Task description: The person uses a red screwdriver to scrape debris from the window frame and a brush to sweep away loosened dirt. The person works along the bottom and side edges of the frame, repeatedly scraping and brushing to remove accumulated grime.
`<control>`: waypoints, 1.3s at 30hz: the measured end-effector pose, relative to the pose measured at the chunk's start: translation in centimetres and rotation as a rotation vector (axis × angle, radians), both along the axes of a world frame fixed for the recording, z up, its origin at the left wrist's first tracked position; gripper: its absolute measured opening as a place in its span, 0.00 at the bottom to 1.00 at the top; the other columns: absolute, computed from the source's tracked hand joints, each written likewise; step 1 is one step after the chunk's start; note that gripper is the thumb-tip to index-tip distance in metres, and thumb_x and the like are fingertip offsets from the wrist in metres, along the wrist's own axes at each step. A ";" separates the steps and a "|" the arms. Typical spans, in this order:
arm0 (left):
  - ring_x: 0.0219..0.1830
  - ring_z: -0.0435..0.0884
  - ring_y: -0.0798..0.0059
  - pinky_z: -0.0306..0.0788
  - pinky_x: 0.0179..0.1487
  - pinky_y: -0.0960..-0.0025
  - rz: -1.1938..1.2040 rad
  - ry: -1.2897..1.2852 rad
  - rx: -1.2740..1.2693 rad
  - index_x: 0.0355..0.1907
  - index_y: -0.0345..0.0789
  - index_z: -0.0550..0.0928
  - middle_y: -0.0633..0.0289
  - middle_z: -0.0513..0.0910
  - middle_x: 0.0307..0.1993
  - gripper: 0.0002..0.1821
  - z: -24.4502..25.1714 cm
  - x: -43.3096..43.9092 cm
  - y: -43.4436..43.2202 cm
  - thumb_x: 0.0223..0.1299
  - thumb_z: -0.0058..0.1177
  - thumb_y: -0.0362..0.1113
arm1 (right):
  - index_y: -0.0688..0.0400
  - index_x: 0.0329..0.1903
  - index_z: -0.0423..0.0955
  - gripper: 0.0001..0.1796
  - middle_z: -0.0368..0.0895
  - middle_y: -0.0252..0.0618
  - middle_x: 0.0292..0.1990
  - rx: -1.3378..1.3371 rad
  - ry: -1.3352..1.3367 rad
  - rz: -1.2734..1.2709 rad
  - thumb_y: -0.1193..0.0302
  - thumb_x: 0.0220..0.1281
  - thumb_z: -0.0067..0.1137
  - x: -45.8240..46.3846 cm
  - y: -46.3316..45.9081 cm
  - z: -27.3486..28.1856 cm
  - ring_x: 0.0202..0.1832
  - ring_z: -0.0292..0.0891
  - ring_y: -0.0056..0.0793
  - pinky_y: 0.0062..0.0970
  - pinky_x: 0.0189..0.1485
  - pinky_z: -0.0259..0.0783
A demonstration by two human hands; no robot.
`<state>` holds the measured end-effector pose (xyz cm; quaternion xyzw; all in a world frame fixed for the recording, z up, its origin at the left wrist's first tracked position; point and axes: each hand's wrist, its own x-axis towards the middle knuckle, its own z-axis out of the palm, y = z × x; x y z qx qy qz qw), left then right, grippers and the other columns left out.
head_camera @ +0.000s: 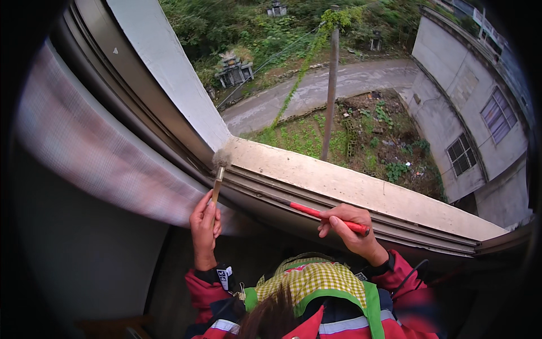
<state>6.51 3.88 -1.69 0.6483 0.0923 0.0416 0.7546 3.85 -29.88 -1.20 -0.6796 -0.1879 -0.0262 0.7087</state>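
My left hand [206,224] grips the wooden handle of a flat bristle brush [217,182]. Its metal ferrule points up, and the greyish bristles lie against the lower left corner of the window opening. In my right hand [349,226] is a slim tool with a red handle [311,210] and a dark shaft. The shaft points left and lies along the sliding-window track [338,207]; what kind of tip it has is too small to tell. Just beyond the track runs the pale outer sill [322,169], with specks of dirt on it.
A plaid curtain [106,161] hangs at the left beside the brown window frame [139,93]. Past the sill is a drop to a garden plot [305,131], a utility pole [332,84], a road [360,76] and a grey building [461,93]. I wear a checked apron [326,277].
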 end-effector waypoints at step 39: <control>0.12 0.57 0.91 0.52 0.14 0.84 -0.249 0.278 0.049 0.66 0.34 0.69 0.68 0.72 0.23 0.23 1.2 -1.3 1.4 0.72 0.44 0.40 | 0.64 0.47 0.80 0.11 0.85 0.38 0.33 -0.021 0.035 0.186 0.73 0.67 0.54 5.3 3.7 -1.5 0.38 0.78 0.21 0.22 0.46 0.71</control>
